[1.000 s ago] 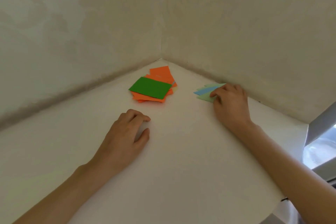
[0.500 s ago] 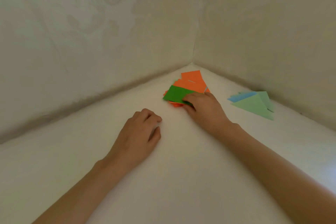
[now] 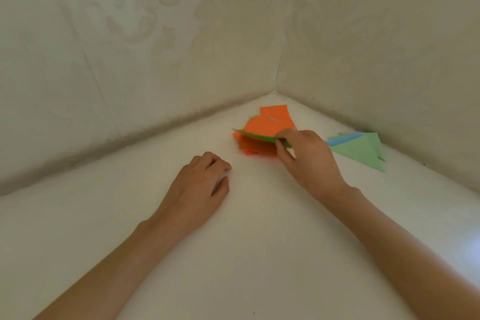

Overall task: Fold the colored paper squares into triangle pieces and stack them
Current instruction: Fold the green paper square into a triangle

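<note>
A pile of orange paper squares (image 3: 272, 122) lies near the far corner of the white table (image 3: 259, 241). My right hand (image 3: 309, 161) pinches the near edge of the dark green paper square (image 3: 259, 136) and holds it lifted off the pile, so I see it almost edge-on. To the right, folded light green and blue triangle pieces (image 3: 363, 149) lie stacked by the wall. My left hand (image 3: 200, 184) rests on the table to the left of the pile, fingers loosely curled, holding nothing.
Patterned beige walls (image 3: 181, 47) meet in a corner (image 3: 279, 86) right behind the orange pile and close in the table on two sides. Bare tabletop stretches between my forearms toward me.
My right hand left the triangle stack, moved left to the orange pile, took hold of the green square and raised its edge. The left hand stayed where it was.
</note>
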